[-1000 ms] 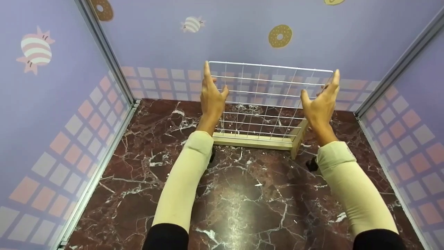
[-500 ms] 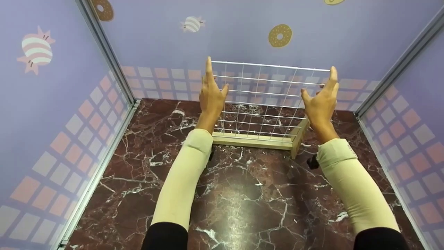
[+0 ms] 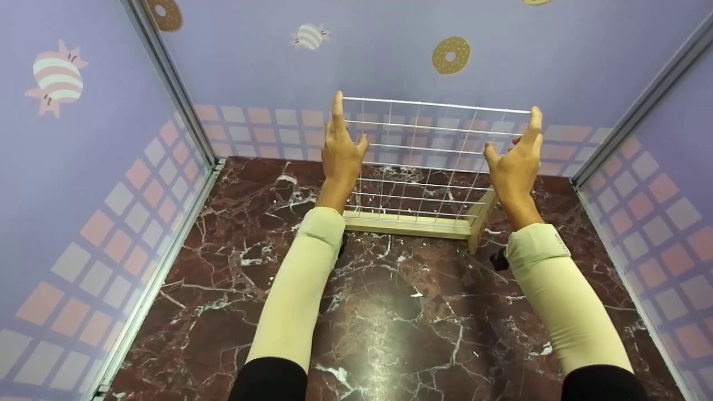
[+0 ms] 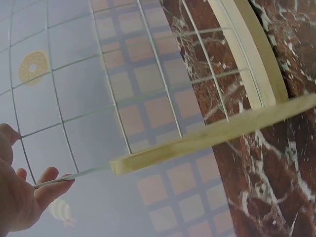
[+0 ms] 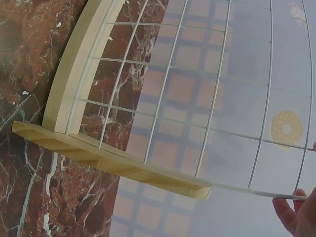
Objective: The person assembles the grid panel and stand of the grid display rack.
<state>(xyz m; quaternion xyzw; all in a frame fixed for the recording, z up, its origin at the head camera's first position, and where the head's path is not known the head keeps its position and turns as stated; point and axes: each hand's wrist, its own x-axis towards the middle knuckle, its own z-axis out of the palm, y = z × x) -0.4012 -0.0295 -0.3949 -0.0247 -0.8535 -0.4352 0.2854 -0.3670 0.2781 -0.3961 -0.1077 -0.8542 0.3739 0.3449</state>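
A white wire grid panel (image 3: 420, 103) stands upright in a pale wooden frame. The frame has a bottom bar (image 3: 409, 224) and slanted side boards, one seen in the left wrist view (image 4: 197, 140), the other in the right wrist view (image 5: 123, 164). My left hand (image 3: 341, 159) holds the panel's left edge near the top, fingers along the outer wire and thumb toward the front. At the opposite edge, my right hand (image 3: 515, 167) holds the wire the same way, index finger pointing up. In the head view, my left arm hides the left side board.
Dark red marbled floor (image 3: 390, 312) lies under the frame, with small white scraps scattered over it. Lilac walls printed with sweets and squares stand behind (image 3: 379, 50), at the left (image 3: 111, 139) and at the right. Grey metal strips (image 3: 167, 78) line the corners.
Both index fingertips have risen a little along the panel's edges and shifted slightly inward. The wire grid panel and its wooden frame look the same.
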